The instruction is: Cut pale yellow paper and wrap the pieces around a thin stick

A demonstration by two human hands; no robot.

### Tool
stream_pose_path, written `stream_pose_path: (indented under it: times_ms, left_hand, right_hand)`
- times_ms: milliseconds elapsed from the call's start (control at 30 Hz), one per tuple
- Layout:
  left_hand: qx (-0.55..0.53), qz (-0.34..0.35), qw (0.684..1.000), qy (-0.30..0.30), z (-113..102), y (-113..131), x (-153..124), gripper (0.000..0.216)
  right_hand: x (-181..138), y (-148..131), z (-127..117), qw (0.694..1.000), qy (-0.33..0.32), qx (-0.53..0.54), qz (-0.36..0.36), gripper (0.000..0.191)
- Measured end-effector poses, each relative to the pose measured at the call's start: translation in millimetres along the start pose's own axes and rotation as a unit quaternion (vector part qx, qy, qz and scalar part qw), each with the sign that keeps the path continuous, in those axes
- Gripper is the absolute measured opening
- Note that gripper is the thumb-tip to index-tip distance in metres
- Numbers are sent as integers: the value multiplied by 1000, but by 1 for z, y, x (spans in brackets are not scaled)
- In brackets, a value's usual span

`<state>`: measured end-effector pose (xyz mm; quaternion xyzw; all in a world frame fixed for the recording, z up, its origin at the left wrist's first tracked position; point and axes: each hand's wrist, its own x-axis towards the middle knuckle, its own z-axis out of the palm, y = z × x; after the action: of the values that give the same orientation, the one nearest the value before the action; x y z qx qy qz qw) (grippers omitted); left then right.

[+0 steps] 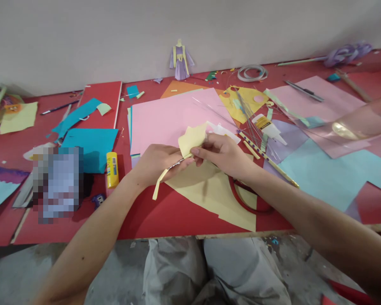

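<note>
Between both hands is a small pale yellow paper piece [191, 139], raised over the table. My left hand [158, 164] is closed on its lower left side, fingers partly behind it. With thumb and fingertips, my right hand [222, 153] pinches the lower right edge. A narrow yellow paper strip [159, 184] hangs below my left hand, joined to a thin silvery twisted part [175, 164]. Below the hands lies a large pale yellow sheet [206, 188]. Red-handled scissors [241, 201] rest on it, partly hidden by my right forearm; their blades do not show.
A pink sheet [165, 120] lies behind the hands. To the left stands a yellow glue stick [112, 170] near blue paper [90, 142]. Thin wires and a white glue bottle [269, 128] lie right. A paper dress figure [180, 61] leans on the wall. Another person's arm [362, 118] reaches in.
</note>
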<state>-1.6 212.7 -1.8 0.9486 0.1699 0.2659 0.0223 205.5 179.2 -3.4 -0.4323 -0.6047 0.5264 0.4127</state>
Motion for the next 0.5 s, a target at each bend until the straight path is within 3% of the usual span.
stream_pose_path:
  times_ms: [500]
  left_hand:
    - [-27, -44, 999, -10, -3, 3, 0, 41]
  right_hand:
    - [-1, -5, 2, 1000, 8, 14, -1, 33]
